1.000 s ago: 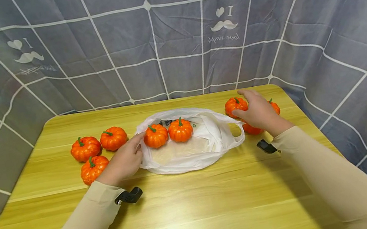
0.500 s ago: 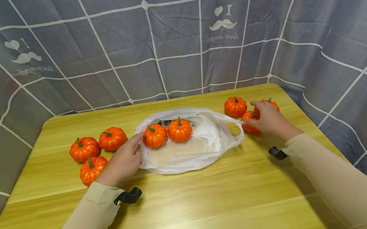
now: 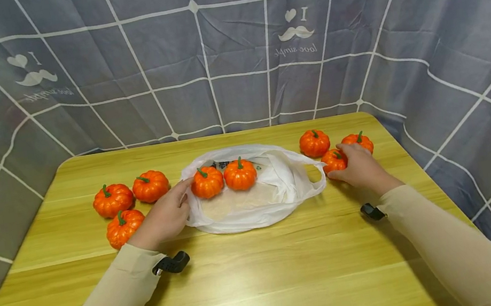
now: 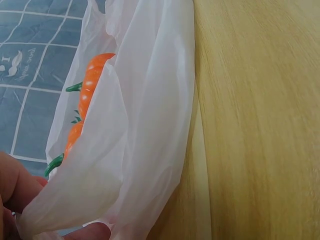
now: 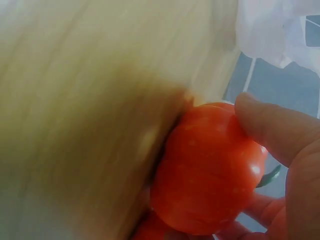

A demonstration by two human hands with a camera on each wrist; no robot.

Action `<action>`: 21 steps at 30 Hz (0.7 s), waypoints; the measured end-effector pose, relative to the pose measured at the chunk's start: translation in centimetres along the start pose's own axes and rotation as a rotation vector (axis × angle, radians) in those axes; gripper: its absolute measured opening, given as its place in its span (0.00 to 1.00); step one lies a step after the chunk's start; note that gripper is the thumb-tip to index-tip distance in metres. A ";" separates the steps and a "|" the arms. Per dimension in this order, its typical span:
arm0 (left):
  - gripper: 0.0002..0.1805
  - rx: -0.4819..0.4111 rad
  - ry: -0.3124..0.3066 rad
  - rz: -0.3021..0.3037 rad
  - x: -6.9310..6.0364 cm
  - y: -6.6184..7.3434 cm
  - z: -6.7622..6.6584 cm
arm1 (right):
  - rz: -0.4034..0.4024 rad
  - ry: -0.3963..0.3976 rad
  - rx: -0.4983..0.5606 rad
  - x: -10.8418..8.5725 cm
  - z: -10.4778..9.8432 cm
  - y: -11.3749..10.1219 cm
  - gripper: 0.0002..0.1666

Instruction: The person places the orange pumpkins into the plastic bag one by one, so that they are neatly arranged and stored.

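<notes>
With the bag (image 3: 238, 224) as the clock's centre, the right hand (image 3: 365, 168) at 3 o'clock holds 1 pumpkin (image 3: 332, 161), its thumb and fingers narrowed round the sides. The left hand (image 3: 165, 215) pinches the rim at 9. A good hold here should sit at the widest part, off the stem, and a straight lift would best clear the 2 neighbours (image 3: 314, 143) between 2 and 3. The loop handle (image 3: 324, 175) at 3 looks easy to snag, so the rim is better steadied than tugged. 2 bagged pumpkins (image 3: 241, 176) sit towards 10 and 12; 3 spare pumpkins (image 3: 113, 201) lie around 9. The table (image 3: 264, 263) is yellowish wood grain, glossy towards 6; a grey curtain (image 3: 236, 41) with white grid lines hangs beyond, from 9 through 12 to 3.
</notes>
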State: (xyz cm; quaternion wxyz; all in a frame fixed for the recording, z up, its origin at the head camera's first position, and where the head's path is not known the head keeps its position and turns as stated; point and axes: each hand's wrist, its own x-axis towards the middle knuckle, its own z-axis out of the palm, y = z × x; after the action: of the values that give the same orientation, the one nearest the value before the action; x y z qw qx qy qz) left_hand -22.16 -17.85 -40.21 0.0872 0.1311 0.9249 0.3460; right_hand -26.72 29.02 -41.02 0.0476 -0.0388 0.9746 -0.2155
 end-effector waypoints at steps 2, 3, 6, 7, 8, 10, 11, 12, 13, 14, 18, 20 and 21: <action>0.33 -0.004 -0.003 -0.005 -0.1 0.0 0.0 | 0.004 -0.005 -0.009 -0.1 0.1 0.0 0.54; 0.33 -0.004 -0.004 -0.006 -0.1 0.0 0.0 | 0.008 -0.009 -0.012 -0.1 0.1 0.0 0.55; 0.32 -0.002 -0.003 -0.006 -0.1 0.0 0.1 | 0.019 -0.021 -0.022 -0.2 0.2 -0.1 0.57; 0.32 0.001 -0.001 -0.002 0.0 -0.1 0.1 | 0.023 -0.022 -0.023 -0.2 0.2 -0.2 0.57; 0.32 0.003 0.003 0.001 0.0 -0.1 0.1 | 0.027 -0.026 -0.024 -0.2 0.1 -0.2 0.58; 0.32 0.007 0.005 0.006 0.0 -0.2 0.1 | 0.036 -0.031 -0.021 -0.3 0.1 -0.3 0.58; 0.32 0.007 0.005 0.007 0.0 -0.2 0.1 | 0.040 -0.032 -0.021 -0.3 0.1 -0.3 0.59; 0.32 0.005 0.004 0.005 0.0 -0.2 0.1 | 0.046 -0.036 -0.019 -0.3 0.1 -0.3 0.59; 0.32 0.005 0.004 0.005 0.0 -0.2 0.1 | 0.051 -0.040 -0.018 -0.3 0.1 -0.3 0.59; 0.32 0.002 0.002 0.002 0.0 -0.2 0.1 | 0.055 -0.044 -0.018 -0.3 0.1 -0.2 0.60; 0.32 0.001 0.000 -0.007 0.0 -0.2 0.0 | 0.064 -0.049 -0.010 -0.2 0.2 -0.1 0.59; 0.32 0.006 0.005 -0.001 -0.1 -0.3 0.0 | 0.069 -0.052 -0.009 -0.2 0.3 0.0 0.59; 0.32 0.009 0.008 0.003 -0.1 -0.3 0.0 | 0.072 -0.053 -0.008 -0.1 0.3 0.0 0.59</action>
State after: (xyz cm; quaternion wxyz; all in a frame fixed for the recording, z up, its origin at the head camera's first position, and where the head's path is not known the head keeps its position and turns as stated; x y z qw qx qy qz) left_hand -22.14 -18.08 -40.44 0.0823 0.1313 0.9267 0.3425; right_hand -26.56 28.87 -41.28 0.0810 -0.0094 0.9745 -0.2089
